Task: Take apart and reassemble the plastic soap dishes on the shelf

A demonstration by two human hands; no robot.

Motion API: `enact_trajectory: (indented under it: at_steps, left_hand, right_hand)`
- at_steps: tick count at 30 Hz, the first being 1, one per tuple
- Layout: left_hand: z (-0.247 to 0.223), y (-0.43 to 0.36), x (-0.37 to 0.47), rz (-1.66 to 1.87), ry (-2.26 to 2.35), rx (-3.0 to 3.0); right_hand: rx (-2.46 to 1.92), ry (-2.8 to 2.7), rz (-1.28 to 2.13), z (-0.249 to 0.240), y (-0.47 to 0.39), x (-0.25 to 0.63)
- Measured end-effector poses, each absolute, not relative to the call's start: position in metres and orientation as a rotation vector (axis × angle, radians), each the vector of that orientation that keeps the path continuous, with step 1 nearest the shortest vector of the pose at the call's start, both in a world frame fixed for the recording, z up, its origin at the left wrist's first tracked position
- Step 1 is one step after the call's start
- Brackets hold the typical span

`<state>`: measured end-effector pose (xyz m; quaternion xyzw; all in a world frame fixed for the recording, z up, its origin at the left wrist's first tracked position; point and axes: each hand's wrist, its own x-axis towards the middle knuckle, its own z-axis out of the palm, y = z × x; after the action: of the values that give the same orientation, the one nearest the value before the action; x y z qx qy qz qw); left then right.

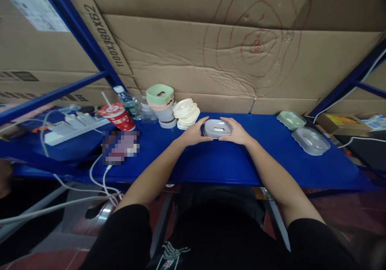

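Observation:
Between my two hands is a grey oval dish with a slot in its middle (217,128), at the centre of the blue table. My left hand (194,133) grips its left side, fingers behind and thumb in front. The right side of the dish is held by my right hand (237,131) in the same way. Just left of my left hand lie stacked cream dishes (187,113). Beside them stands a taller stack with a green dish (160,95) on top and grey ones below. A green dish (291,120) and a translucent grey dish (311,140) lie at the right.
On the left are a red cup with a straw (117,116), a plastic bottle (128,103), a white power strip (76,127) and cables. Cardboard (181,53) rises behind the blue table (217,163). An open carton (343,124) sits at the far right.

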<state>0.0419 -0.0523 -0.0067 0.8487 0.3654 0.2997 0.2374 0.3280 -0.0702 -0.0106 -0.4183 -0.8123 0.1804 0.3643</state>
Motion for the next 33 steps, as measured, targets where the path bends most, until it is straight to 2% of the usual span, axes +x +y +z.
enact_trajectory:
  at_steps: [6,12,16,20,24,27,33]
  left_hand:
    - [-0.005,-0.054,0.039,0.779,0.964,2.394]
    - [0.004,-0.06,0.041,0.856,1.026,2.198]
    - [0.015,-0.066,0.039,1.001,1.055,2.292]
    - [0.045,-0.06,0.007,1.402,1.397,2.371]
    - [0.085,-0.038,-0.045,1.7,2.013,2.04]
    - [0.098,-0.02,-0.071,1.715,2.184,1.862]
    - [0.089,0.002,-0.08,1.596,2.15,1.849]
  right_hand:
    - [-1.102,-1.938,0.669,-0.009,-0.071,0.328]
    - [-1.072,-1.977,0.472,-0.006,-0.074,0.323]
    - [-1.007,-1.947,0.439,-0.006,-0.075,0.319]
    - [-1.046,-1.948,0.409,-0.003,-0.076,0.324]
    - [-1.177,-2.182,0.393,-0.003,-0.075,0.334]
    - [-1.27,-2.348,0.431,-0.01,-0.073,0.336]
    - [-1.284,-2.467,0.464,-0.022,-0.066,0.332]
